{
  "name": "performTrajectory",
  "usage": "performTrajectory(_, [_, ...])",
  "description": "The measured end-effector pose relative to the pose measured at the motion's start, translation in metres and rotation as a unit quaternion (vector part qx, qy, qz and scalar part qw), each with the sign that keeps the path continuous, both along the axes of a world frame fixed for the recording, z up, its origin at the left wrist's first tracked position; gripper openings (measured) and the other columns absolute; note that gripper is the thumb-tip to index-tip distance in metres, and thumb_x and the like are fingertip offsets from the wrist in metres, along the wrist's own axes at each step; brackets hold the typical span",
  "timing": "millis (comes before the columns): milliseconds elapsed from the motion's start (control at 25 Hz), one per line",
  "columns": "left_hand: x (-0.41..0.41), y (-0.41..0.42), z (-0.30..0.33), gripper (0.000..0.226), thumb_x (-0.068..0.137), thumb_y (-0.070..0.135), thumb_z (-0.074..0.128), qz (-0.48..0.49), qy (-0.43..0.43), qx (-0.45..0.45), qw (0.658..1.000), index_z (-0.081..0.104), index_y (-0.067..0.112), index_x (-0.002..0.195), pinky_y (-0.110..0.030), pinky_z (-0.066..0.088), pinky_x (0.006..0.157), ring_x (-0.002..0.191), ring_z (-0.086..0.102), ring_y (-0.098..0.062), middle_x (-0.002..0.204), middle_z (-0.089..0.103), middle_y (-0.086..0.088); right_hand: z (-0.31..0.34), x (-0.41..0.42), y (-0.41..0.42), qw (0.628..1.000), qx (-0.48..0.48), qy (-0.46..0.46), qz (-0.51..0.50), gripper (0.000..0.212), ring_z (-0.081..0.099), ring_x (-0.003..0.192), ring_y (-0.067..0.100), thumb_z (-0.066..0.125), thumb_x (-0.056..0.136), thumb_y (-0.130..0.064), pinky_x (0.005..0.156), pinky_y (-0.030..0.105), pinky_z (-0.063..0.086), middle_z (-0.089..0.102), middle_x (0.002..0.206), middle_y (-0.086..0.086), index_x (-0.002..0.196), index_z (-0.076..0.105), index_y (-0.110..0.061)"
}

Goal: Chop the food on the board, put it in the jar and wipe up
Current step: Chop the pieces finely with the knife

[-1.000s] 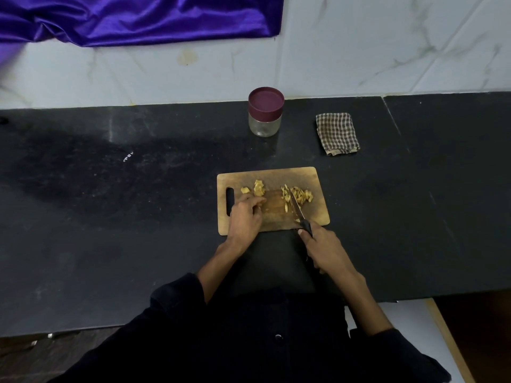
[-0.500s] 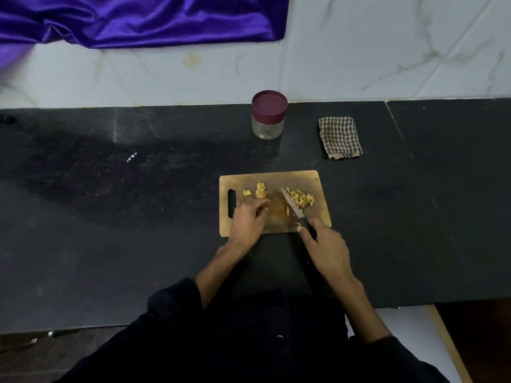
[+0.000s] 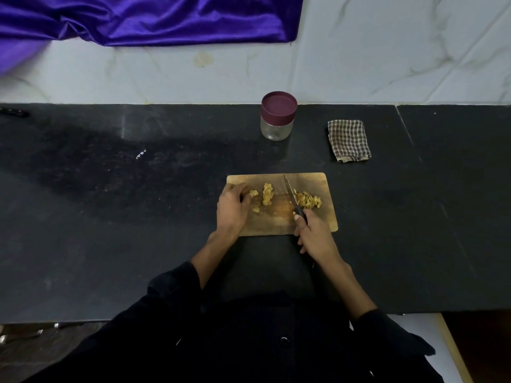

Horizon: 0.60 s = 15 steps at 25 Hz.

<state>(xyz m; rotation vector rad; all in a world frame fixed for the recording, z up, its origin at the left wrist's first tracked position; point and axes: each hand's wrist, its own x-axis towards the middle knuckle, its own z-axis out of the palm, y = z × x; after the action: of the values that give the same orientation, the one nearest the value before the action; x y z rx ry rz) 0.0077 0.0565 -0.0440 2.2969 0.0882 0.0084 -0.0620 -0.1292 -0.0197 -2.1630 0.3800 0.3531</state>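
A wooden cutting board (image 3: 304,179) lies on the black counter in front of me. Yellow-brown food sits on it: uncut chunks (image 3: 266,194) left of centre and a heap of chopped strips (image 3: 307,200) on the right. My right hand (image 3: 315,236) grips the dark handle of a knife (image 3: 289,190), whose blade lies between the chunks and the heap, tip pointing away from me. My left hand (image 3: 232,207) rests on the board's left end with its fingers curled beside a small piece (image 3: 253,193); whether it touches the piece is unclear. A clear jar (image 3: 278,116) with a maroon lid stands behind the board.
A folded checked cloth (image 3: 349,140) lies on the counter (image 3: 110,217) to the right of the jar. Purple fabric (image 3: 143,17) hangs on the marble wall behind. A dark object (image 3: 13,112) lies at the counter's far left edge.
My left hand has slid from the board's middle to its left end, uncovering the chunks. The knife has swung more upright, its blade now between the chunks and the chopped heap.
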Motion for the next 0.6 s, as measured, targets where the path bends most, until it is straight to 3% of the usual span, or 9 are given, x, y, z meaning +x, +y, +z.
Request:
performTrajectory(120, [0.01,0.001,-0.001,0.028,0.091,0.022,0.062,-0.031,0.029,0.033,0.999,0.065,0.016,0.118,-0.03,0.05,0.086,0.096,0.058,-0.016,0.113,0.054,-0.002,-0.002,0.002,0.002,1.0,0.007,0.0,-0.003,0.02,0.06,0.066,0.014,0.04,0.105,-0.027,0.047,0.022,0.049,0.062,0.091,0.008,0.115,0.053,-0.015])
performTrajectory(280, [0.012,0.0,0.001,0.017,0.088,0.018,0.066,-0.048,0.014,0.035,0.998,0.07,0.016,0.105,-0.031,0.05,0.081,0.091,0.058,-0.016,0.106,0.056,-0.001,-0.004,0.001,0.001,1.0,0.015,0.0,-0.012,0.017,0.059,0.066,0.015,0.04,0.105,-0.027,0.049,0.023,0.051,0.062,0.09,0.009,0.113,0.052,-0.017])
performTrajectory(440, [0.01,-0.005,0.008,0.012,0.086,0.011,0.067,-0.068,-0.004,-0.024,0.997,0.071,0.013,0.097,-0.021,0.054,0.077,0.082,0.062,-0.005,0.095,0.069,0.001,-0.005,0.002,0.001,1.0,0.013,0.0,-0.009,0.017,0.059,0.065,0.014,0.04,0.105,-0.027,0.047,0.021,0.049,0.062,0.091,0.01,0.114,0.052,-0.017])
performTrajectory(600, [-0.001,-0.025,0.015,0.018,0.088,0.009,0.064,-0.142,0.022,-0.023,0.989,0.071,0.011,0.104,-0.002,0.043,0.076,0.085,0.059,0.002,0.102,0.07,0.001,-0.004,0.001,-0.001,0.999,0.033,-0.004,-0.016,0.019,0.058,0.061,0.013,0.041,0.105,-0.026,0.044,0.02,0.047,0.063,0.09,0.011,0.117,0.052,-0.016])
